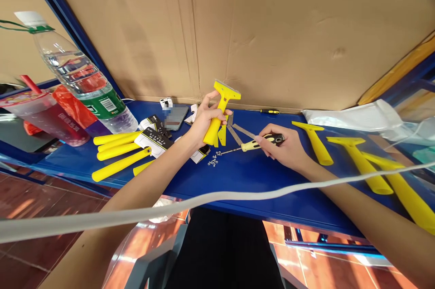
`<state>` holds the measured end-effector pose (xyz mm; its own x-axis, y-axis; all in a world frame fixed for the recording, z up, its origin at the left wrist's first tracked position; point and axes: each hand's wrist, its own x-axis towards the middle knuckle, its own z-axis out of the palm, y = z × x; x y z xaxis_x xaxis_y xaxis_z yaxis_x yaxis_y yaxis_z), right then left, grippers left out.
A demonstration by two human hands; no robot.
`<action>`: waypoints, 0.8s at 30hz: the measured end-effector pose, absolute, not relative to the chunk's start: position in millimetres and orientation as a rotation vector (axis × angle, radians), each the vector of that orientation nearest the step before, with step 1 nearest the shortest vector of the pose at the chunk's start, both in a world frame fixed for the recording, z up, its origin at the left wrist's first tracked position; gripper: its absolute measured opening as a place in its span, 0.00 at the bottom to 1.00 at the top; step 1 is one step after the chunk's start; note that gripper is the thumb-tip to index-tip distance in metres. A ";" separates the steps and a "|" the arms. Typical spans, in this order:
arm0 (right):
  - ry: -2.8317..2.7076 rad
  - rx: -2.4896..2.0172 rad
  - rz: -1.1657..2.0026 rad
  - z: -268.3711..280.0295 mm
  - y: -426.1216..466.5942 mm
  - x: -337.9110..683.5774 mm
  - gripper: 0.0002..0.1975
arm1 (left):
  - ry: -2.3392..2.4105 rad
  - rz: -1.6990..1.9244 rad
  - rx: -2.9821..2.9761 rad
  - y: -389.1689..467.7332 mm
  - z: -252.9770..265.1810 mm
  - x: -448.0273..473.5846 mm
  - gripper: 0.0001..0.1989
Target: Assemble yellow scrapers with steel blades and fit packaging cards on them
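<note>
My left hand [205, 119] is closed around the handle of a yellow scraper [217, 119], held upright with its wide head at the top. My right hand [280, 146] grips a yellow-and-black screwdriver [253, 145], its shaft pointing left. The screwdriver's tip is by a small pile of screws [213, 160] on the blue table [238, 180]; whether it touches one I cannot tell. Flat metal blades [234, 135] and yellow plates [222, 134] lie just behind the screws, partly hidden by my left hand.
Yellow scraper handles lie to the right [317, 144] and left [120, 165], near black-and-white packages [154, 142]. A water bottle [81, 71] and a red drink cup [50, 117] stand at left. Another screwdriver [270, 111] lies at the back. A white cable [217, 196] crosses in front.
</note>
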<state>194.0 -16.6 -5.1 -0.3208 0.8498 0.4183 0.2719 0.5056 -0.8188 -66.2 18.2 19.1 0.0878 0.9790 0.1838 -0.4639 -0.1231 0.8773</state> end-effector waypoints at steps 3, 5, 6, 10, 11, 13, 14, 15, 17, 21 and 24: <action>-1.849 -0.930 0.786 -3.7 -17.4 194.6 0.24 | 0.691 1.395 1.027 17.7 20.4 -65.4 0.44; -1.846 -0.930 0.778 -2.9 -18.2 194.2 0.24 | 0.691 1.383 1.042 17.5 20.8 -65.4 0.45; -1.841 -0.933 0.775 -2.5 -18.5 193.9 0.25 | 0.688 1.383 1.047 17.4 20.8 -65.3 0.45; -1.818 -0.946 0.773 -0.7 -19.1 192.7 0.26 | 0.696 1.378 1.058 17.1 20.1 -64.9 0.44; -1.805 -0.949 0.777 -0.4 -19.0 192.7 0.26 | 0.700 1.374 1.061 17.1 19.8 -64.8 0.44; -1.762 -0.943 0.784 -0.2 -18.0 193.3 0.27 | 0.703 1.367 1.062 17.1 19.3 -64.4 0.44; -1.735 -0.933 0.783 -0.3 -17.0 194.0 0.27 | 0.702 1.367 1.057 17.1 18.9 -64.3 0.44; -1.705 -0.922 0.780 -0.7 -15.6 194.9 0.27 | 0.701 1.366 1.051 17.2 18.4 -64.2 0.44; -1.633 -0.902 0.774 -2.0 -11.3 197.3 0.26 | 0.701 1.357 1.039 17.5 16.9 -64.0 0.44; -1.475 -0.868 0.758 -4.9 1.0 203.6 0.26 | 0.672 1.349 1.037 17.8 13.5 -63.1 0.44; -1.392 -0.841 0.716 -4.0 8.4 207.4 0.26 | 0.694 1.336 1.006 17.7 13.1 -62.0 0.43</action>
<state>207.4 8.4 -4.0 0.0649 0.8409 0.5374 0.0523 0.5349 -0.8433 -62.0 17.7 13.1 0.1448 0.9802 0.1349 -0.4534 -0.0555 0.8896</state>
